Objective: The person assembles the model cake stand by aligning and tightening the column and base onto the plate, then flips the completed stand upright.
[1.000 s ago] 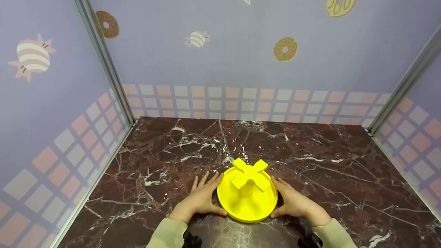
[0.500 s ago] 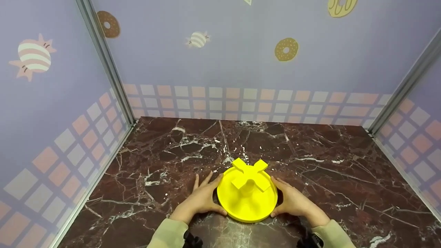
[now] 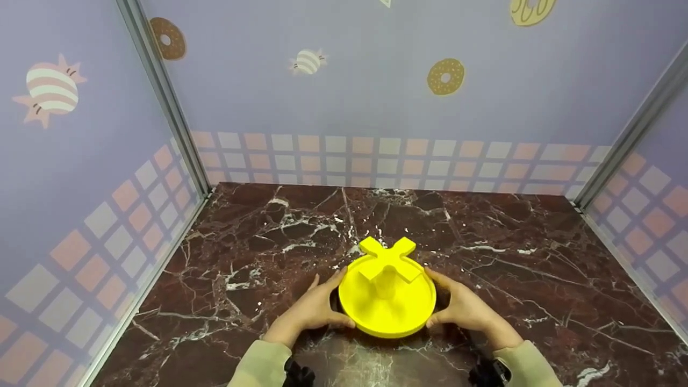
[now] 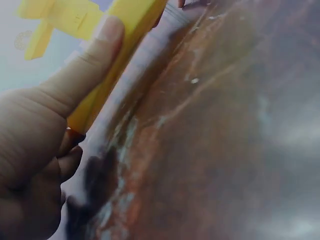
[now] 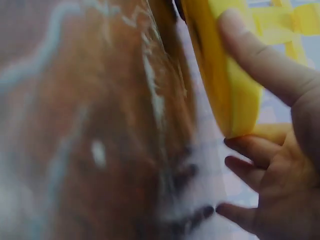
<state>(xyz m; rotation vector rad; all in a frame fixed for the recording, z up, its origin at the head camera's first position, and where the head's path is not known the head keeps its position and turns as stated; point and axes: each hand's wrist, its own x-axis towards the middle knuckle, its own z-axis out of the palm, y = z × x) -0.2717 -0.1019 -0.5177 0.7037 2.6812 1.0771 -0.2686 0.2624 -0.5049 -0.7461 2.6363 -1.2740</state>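
Observation:
A bright yellow round dish (image 3: 388,321) with a low rim is held between my two hands in the head view. From its middle rises a thick post topped by a yellow X-shaped cross (image 3: 388,257). My left hand (image 3: 314,307) grips the left side, its thumb (image 4: 95,60) pressed on the rim and fingers reaching behind and under. On the opposite side my right hand (image 3: 466,309) grips the rim, with the thumb (image 5: 255,52) on it. Both wrist views show a gap between the dish's underside and the tabletop. Some fingertips are hidden behind the dish.
A glossy dark red marble tabletop (image 3: 258,236) with white veins lies below and reflects the hands. Purple patterned panels (image 3: 376,97) stand at the back and both sides, with metal corner posts (image 3: 166,97).
The yellow dish has risen off the tabletop and shifted slightly away from me, held by both hands. Earlier it rested on the marble with the hands around it.

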